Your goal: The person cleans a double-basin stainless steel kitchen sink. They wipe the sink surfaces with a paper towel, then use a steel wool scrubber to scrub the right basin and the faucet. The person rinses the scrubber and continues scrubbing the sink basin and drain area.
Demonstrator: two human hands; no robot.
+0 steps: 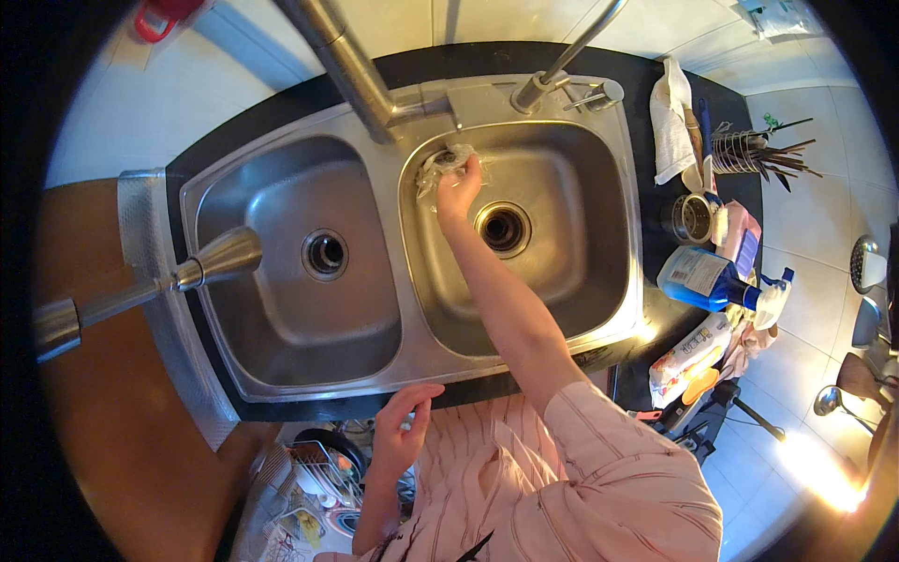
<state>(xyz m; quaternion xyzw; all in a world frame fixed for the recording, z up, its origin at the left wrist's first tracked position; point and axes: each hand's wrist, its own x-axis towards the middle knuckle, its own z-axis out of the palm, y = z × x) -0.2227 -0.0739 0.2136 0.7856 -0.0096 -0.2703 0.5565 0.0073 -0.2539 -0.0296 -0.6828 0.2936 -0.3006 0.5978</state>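
My right hand (460, 190) reaches into the right basin (548, 281) of a stainless steel double sink. It grips crumpled clear plastic film (449, 163) at the basin's back left corner. Something dark shows in or under the film, but I cannot tell what. The open drain (503, 229) lies just right of my wrist. My left hand (404, 425) hovers by the counter's front edge, fingers bent, thumb apart, with nothing in it. To its upper left is the left basin (302, 351) with its own drain (324, 254).
A large metal faucet (351, 77) rises behind the divider; its spray head (221, 258) overhangs the left basin. A slim second tap (537, 91) stands at the back. On the right counter are a blue spray bottle (702, 277), a wipes pack (692, 358) and a white cloth (671, 130).
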